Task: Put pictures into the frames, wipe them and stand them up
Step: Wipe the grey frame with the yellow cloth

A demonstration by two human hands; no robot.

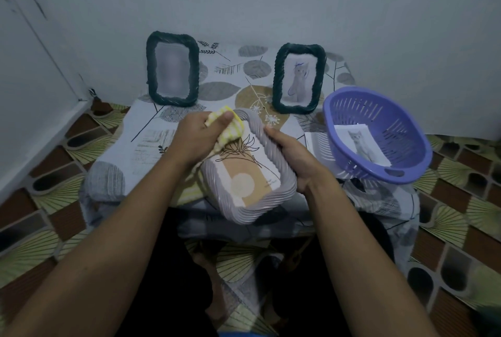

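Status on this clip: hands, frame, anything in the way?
Left hand grips yellow cloth, wiping. Right hand holds grey frame. Two dark frames standing behind. Nothing blocking.

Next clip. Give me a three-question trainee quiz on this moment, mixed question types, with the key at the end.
1. True or false: the left dark frame and the right dark frame both stand upright at the back of the table.
2. What does the left hand press on the grey frame? A. a yellow cloth B. a sponge C. a brush
3. Fill in: the loose cat picture lies in the ____.
Key: 1 true; 2 A; 3 purple basket.
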